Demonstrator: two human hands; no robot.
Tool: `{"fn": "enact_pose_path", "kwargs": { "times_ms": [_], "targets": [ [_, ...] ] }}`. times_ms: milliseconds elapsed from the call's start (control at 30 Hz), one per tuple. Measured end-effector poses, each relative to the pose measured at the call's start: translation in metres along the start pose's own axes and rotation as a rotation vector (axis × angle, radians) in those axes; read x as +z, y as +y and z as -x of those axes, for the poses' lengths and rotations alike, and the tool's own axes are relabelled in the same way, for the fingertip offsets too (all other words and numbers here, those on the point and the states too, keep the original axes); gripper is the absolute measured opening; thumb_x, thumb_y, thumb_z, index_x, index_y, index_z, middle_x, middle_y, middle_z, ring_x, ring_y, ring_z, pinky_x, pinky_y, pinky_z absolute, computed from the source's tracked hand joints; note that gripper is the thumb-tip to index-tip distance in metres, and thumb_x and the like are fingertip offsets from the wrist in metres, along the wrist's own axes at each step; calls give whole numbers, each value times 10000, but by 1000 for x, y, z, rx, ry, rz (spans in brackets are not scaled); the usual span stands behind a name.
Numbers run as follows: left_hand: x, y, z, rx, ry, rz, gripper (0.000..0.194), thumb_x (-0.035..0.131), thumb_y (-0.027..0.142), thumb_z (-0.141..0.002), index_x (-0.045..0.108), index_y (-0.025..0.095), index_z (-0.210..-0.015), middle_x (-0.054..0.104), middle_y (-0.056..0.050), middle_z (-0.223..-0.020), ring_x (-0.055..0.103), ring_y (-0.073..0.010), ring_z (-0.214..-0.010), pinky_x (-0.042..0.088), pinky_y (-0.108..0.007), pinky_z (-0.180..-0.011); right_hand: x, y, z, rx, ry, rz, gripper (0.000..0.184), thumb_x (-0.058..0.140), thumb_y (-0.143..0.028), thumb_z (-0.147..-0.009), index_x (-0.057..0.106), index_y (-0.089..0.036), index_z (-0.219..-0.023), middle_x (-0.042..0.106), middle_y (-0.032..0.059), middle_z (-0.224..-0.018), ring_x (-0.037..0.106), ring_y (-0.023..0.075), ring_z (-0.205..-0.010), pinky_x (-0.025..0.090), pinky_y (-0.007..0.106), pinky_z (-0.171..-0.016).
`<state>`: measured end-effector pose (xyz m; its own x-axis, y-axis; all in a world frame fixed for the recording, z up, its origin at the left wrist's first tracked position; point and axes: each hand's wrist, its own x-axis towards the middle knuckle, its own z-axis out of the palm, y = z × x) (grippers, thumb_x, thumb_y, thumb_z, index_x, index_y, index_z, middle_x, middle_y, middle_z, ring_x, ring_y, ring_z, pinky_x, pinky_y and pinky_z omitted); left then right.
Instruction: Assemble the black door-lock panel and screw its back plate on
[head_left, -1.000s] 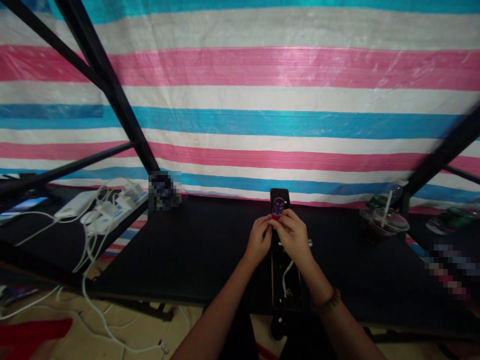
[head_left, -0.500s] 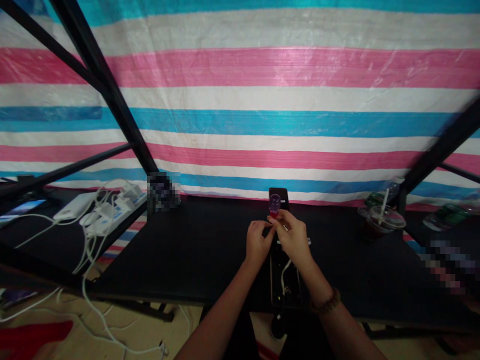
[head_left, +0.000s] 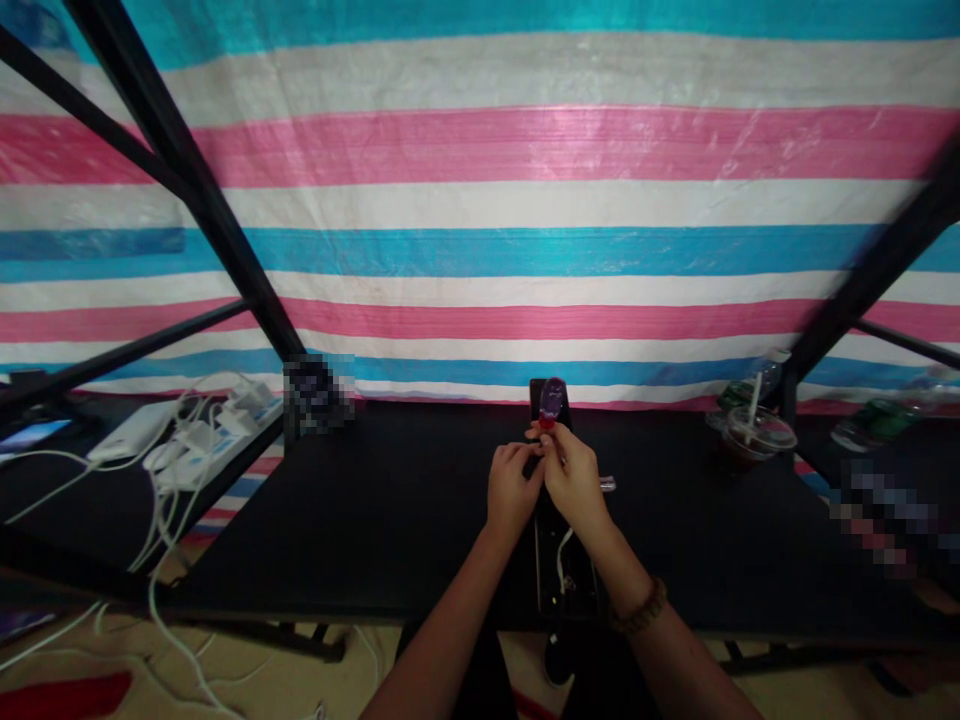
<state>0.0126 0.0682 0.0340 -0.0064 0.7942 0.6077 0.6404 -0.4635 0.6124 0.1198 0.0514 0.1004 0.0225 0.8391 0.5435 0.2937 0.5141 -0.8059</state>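
My right hand (head_left: 574, 478) pinches a small see-through purple rounded piece with a red base (head_left: 553, 399) between thumb and fingers, with the purple end pointing away from me. Close against it, my left hand (head_left: 513, 488) has its fingers drawn together near the red base; whatever they may grip is too small to make out. A dark phone (head_left: 535, 392) stands or lies just behind the purple piece. Under my wrists lies a larger dark phone-like slab (head_left: 551, 572), with a white cord (head_left: 560, 560) across it. A small clear piece (head_left: 607, 484) sits right of my right hand.
A black table (head_left: 405, 510) spans the front, against a striped tarp (head_left: 525, 250). On the left are a white power strip (head_left: 225, 440) with tangled cables and a white box (head_left: 133, 432). At right stand a lidded cup with a straw (head_left: 757, 436) and plastic bottles (head_left: 877, 420).
The purple piece has tilted and shows a more oval side. Both hands have shifted slightly left in view, along with the whole scene, and keep close together.
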Motion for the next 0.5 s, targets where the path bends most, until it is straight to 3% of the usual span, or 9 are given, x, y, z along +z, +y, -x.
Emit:
{"fn": "enact_pose_path", "kwargs": {
  "times_ms": [200, 400, 500],
  "targets": [
    [2, 2, 1, -19, -4, -37, 105, 638, 189, -889, 743, 189, -884, 685, -67, -862, 590, -224, -852, 494, -361, -778, 1, 0, 1, -15, 79, 69, 128, 633, -303, -893, 709, -202, -878, 726, 74, -910, 697, 203, -802, 562, 310, -737],
    [-4, 3, -3, 8, -17, -6, 140, 647, 192, -887, 745, 209, -986, 714, -69, -947, 605, -231, -928, 518, -377, -829, -5, 3, 1, 65, -34, 5, 218, 525, -277, -949, 701, -208, -1057, 770, 84, -994, 739, 228, -906, 582, 364, -840],
    [-7, 4, -3, 34, -44, 15, 151, 640, 193, -898, 749, 224, -998, 732, -53, -927, 613, -224, -925, 521, -370, -840, -5, 5, -1, 52, 1, -5, 223, 524, -301, -950, 687, -201, -1066, 757, 93, -1028, 732, 220, -929, 591, 351, -829]
  ]
}}
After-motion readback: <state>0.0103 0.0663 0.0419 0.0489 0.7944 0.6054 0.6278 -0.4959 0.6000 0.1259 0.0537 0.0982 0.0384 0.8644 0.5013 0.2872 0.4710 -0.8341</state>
